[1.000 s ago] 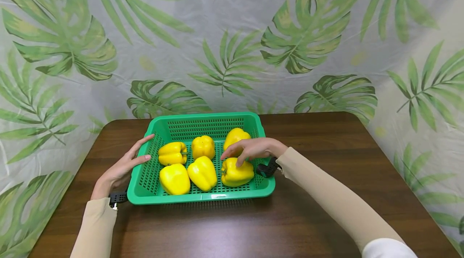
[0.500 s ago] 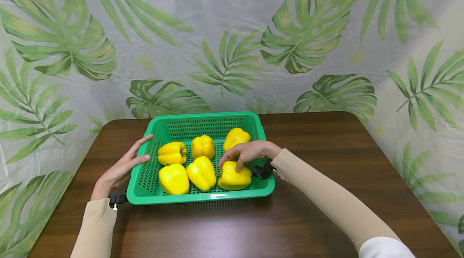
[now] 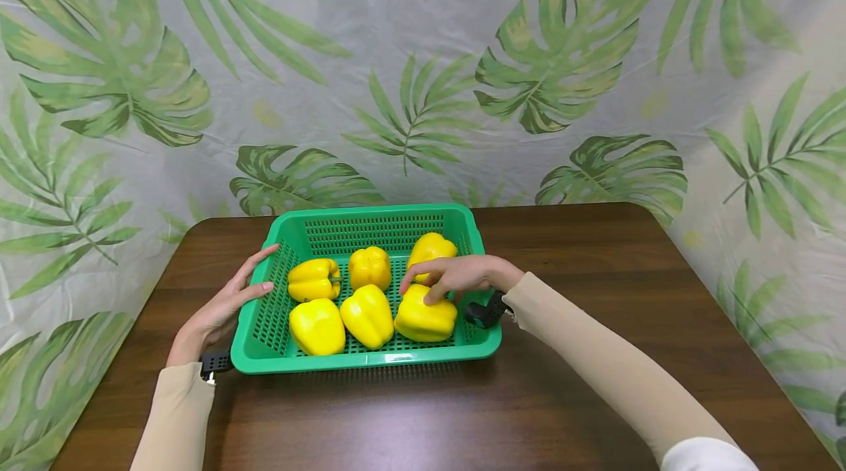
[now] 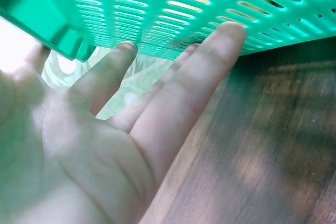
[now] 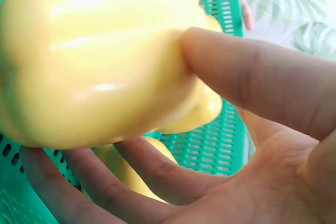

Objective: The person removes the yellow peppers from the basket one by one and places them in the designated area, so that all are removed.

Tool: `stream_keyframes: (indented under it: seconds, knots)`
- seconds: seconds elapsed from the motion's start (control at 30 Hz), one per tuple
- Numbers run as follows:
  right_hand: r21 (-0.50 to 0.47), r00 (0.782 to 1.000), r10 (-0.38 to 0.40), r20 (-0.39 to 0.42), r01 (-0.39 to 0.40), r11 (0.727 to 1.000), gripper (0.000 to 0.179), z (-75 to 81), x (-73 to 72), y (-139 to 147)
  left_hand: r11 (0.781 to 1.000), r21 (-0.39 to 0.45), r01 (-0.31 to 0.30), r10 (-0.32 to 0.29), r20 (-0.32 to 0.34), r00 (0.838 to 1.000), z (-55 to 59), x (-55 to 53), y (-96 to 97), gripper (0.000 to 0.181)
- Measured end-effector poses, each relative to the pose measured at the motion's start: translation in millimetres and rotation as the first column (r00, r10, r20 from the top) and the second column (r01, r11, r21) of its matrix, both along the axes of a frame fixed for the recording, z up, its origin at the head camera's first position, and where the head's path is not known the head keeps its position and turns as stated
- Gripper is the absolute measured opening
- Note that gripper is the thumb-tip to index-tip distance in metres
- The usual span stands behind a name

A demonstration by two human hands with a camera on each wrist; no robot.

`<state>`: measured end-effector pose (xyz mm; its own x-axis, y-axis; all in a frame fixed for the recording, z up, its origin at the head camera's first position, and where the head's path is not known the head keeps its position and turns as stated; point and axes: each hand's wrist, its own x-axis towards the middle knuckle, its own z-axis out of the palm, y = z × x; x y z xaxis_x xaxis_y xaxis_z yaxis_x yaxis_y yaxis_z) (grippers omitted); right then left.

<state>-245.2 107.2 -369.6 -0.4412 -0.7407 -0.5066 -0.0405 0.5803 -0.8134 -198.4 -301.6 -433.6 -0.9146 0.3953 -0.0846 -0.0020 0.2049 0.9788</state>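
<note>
Yellow and glossy, one bell pepper is at about four o'clock inside the green basket, toward seven o'clock from the right hand, the nearer one. I see that hand pinching it between thumb and fingers, its long axis roughly nine to three. At the basket's nine o'clock, the left hand touches the side, fingers extended, apart.
</note>
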Motion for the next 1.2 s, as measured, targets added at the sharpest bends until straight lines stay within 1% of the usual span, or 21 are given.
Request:
stream_keyframes:
  seconds: [0.1,0.2,0.3,0.47,0.77,0.97,1.1,1.2]
  knots:
    - [-0.022,0.998,-0.057,0.002,0.057,0.998,0.031,4.4,1.8,2.7,1.000,0.019,0.000,0.000,0.008,1.000,-0.9,-0.2,-0.5,0.062]
    - [-0.058,0.995,-0.100,-0.005,0.100,0.993,0.033,6.7,1.5,6.0,0.999,0.048,-0.001,0.000,0.024,1.000,-1.8,-0.5,-1.0,0.062]
    - [-0.106,0.992,-0.125,-0.009,0.124,0.987,0.037,7.6,-0.1,9.6,0.997,0.071,-0.003,0.000,0.038,0.999,-2.2,-0.8,-0.7,0.062]
    - [-0.171,0.987,-0.158,-0.009,0.154,0.973,0.040,8.7,-0.9,15.0,0.996,0.087,-0.006,0.002,0.048,0.999,-1.9,-1.2,0.2,0.062]
    - [-0.227,0.978,-0.210,0.010,0.206,0.952,0.046,13.0,1.8,24.1,0.998,0.069,-0.005,0.003,0.030,1.000,-3.3,-0.7,-0.2,0.061]
    - [-0.249,0.962,-0.272,-0.009,0.261,0.933,0.048,17.7,4.7,29.6,0.998,0.069,-0.001,-0.001,0.033,0.999,-2.8,-0.1,-0.1,0.061]
    - [-0.275,0.948,-0.318,-0.016,0.301,0.913,0.048,20.1,6.7,34.2,0.998,0.069,0.003,-0.005,0.034,0.999,-1.5,0.3,0.6,0.061]
    - [-0.301,0.937,-0.348,-0.013,0.328,0.895,0.048,21.9,7.7,38.3,0.998,0.057,0.007,-0.008,0.020,1.000,-0.2,0.7,1.0,0.061]
